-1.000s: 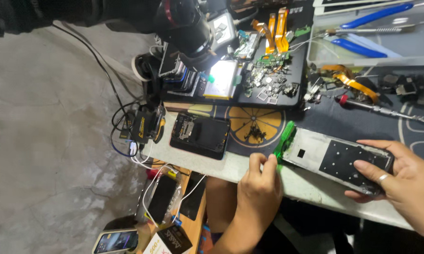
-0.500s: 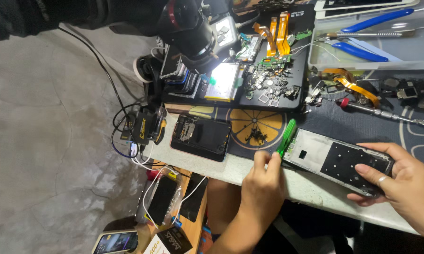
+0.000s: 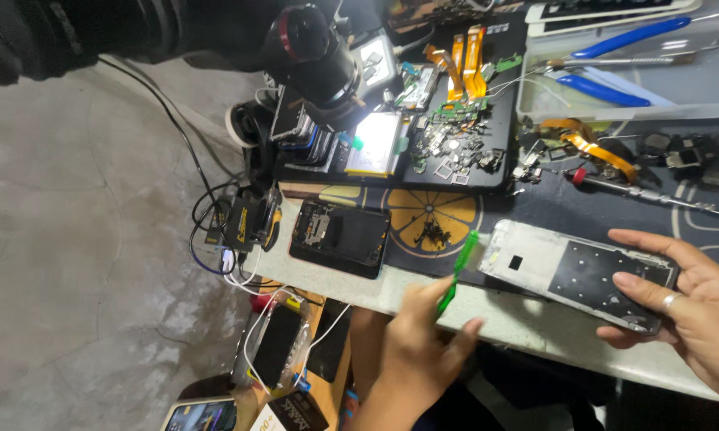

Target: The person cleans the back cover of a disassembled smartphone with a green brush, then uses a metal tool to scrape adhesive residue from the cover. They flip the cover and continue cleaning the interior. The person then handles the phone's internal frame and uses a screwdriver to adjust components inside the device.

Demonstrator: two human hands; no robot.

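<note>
My right hand [image 3: 687, 307] holds a silver and black phone frame [image 3: 579, 273] flat at the table's near edge, fingers pressing on its right end. In my left hand [image 3: 419, 343] is a thin green pry tool [image 3: 459, 267], whose tip touches the frame's left end. An opened black phone [image 3: 342, 236] lies to the left on the table.
A black tray [image 3: 423, 172] holds small metal parts, orange flex cables and a lit screen. A black microscope [image 3: 311, 52] hangs over it. Blue-handled tools lie in a clear box [image 3: 639, 100]. A red-handled screwdriver [image 3: 647, 190] lies on the mat. Cables and phones sit below left.
My left hand has shifted slightly lower and right while the green tool stays at the frame's left end. The right hand has kept its hold.
</note>
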